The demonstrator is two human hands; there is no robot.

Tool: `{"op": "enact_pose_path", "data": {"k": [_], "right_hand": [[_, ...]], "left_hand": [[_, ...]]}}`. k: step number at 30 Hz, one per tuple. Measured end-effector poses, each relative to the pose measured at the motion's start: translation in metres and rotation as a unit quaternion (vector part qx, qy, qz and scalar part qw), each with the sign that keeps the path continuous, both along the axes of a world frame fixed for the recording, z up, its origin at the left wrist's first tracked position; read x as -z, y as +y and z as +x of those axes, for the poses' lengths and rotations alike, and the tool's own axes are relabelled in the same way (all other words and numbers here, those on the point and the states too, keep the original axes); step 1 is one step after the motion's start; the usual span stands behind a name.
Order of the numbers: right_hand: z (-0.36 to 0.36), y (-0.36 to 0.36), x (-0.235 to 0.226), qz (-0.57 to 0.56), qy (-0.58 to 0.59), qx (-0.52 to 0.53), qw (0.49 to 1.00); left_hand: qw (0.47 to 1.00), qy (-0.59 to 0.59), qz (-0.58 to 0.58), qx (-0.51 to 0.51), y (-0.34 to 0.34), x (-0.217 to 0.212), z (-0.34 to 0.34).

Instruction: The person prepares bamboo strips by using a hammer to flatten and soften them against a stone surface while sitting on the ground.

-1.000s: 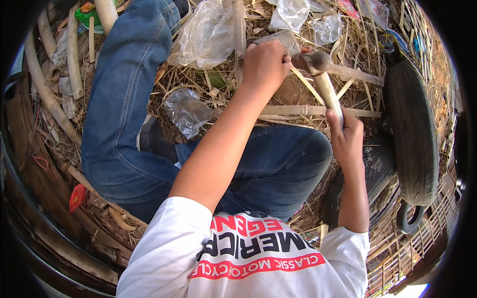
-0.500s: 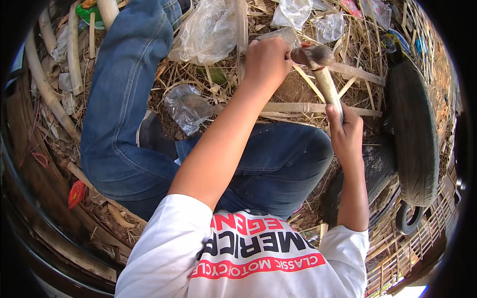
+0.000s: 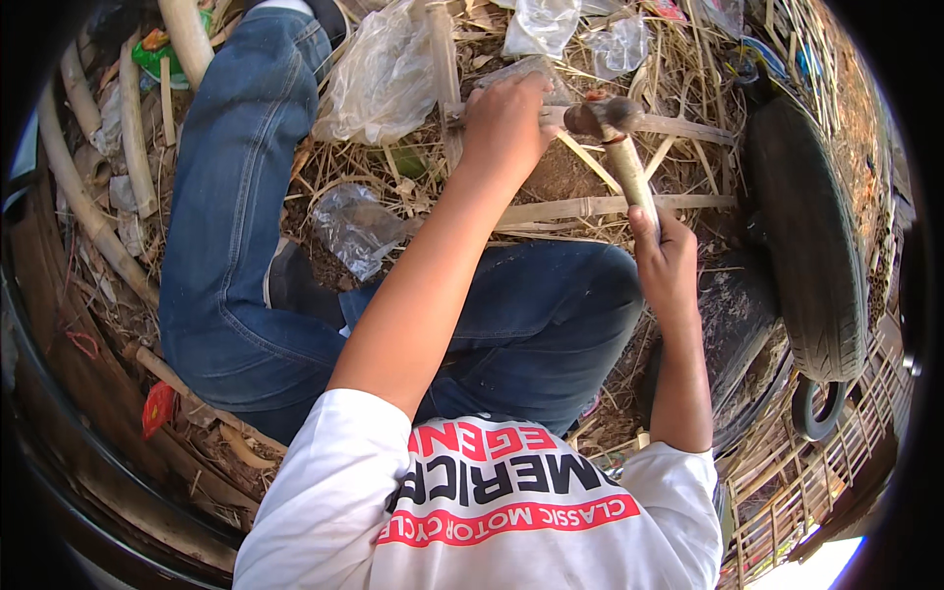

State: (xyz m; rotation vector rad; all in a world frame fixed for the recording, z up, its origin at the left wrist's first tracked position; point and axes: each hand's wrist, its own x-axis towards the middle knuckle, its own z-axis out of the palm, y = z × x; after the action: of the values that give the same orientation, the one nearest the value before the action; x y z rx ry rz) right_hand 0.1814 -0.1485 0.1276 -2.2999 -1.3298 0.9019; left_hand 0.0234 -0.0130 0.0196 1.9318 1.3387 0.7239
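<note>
My right hand (image 3: pixel 666 261) grips the pale wooden handle of a hammer (image 3: pixel 627 169). Its dark, rusty metal head is just right of my left hand (image 3: pixel 508 123). That hand is closed at the left end of a bamboo strip (image 3: pixel 678 128), near where an upright bamboo strip (image 3: pixel 444 74) meets it; whatever its fingers pinch is hidden. A grey block (image 3: pixel 536 71) lies just beyond my left knuckles. Closer to me, another bamboo strip (image 3: pixel 600 206) runs sideways above my bent knee.
Dry straw and clear plastic bags (image 3: pixel 379 84) cover the ground. To the right stand a black tyre (image 3: pixel 811 236) and a woven bamboo lattice (image 3: pixel 787 521). Bamboo poles (image 3: pixel 84 211) lie at the left. My legs in blue jeans (image 3: pixel 236 216) fold around the work spot.
The hammer head has moved a little away from my left fingers, showing a bit of strip between them. The whole view has shifted slightly. Both hands keep their grip.
</note>
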Motion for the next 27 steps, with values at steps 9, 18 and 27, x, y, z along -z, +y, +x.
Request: {"op": "enact_pose_path", "data": {"k": [9,18,27], "right_hand": [[0.001,0.004,0.005,0.036,0.010,0.005,0.999],[0.005,0.006,0.010,0.026,0.031,0.019,0.999],[0.010,0.013,0.006,0.002,0.063,-0.013,0.998]], "left_hand": [[0.996,-0.031,-0.009,0.086,0.006,-0.002,-0.016],[0.992,-0.002,0.060,0.113,0.008,0.004,-0.020],[0.994,-0.017,0.074,0.083,0.001,0.002,-0.016]]}}
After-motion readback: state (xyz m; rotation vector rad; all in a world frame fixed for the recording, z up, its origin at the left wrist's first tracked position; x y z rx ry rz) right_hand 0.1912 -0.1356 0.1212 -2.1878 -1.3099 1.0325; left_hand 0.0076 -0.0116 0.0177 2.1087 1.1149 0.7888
